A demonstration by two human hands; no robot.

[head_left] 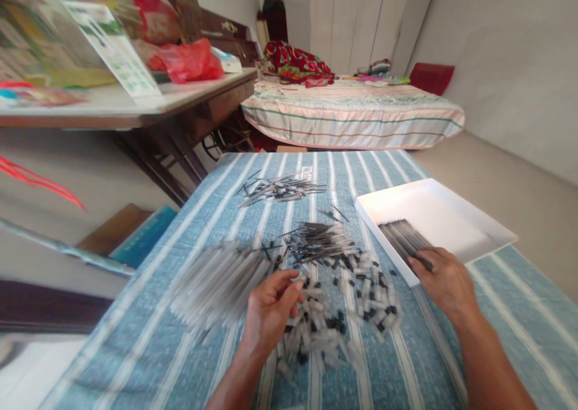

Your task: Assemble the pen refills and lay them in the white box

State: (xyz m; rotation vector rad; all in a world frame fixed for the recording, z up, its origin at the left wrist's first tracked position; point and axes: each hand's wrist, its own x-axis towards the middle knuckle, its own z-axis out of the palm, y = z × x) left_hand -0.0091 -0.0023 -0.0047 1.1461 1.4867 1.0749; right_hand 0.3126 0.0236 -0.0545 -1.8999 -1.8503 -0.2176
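Observation:
My right hand reaches over the near edge of a white box lid or tray, its fingers closed at the end of a row of dark, slim pens lying inside. My left hand is pinched over a pile of small clear and black caps; anything between its fingertips is too small to name. Left of it lies a blurred heap of translucent tubes. Beyond the caps sits a pile of thin dark refills.
Another pile of thin dark and clear pieces lies farther back on the striped cloth. A side table with bags stands at the left, a bed behind.

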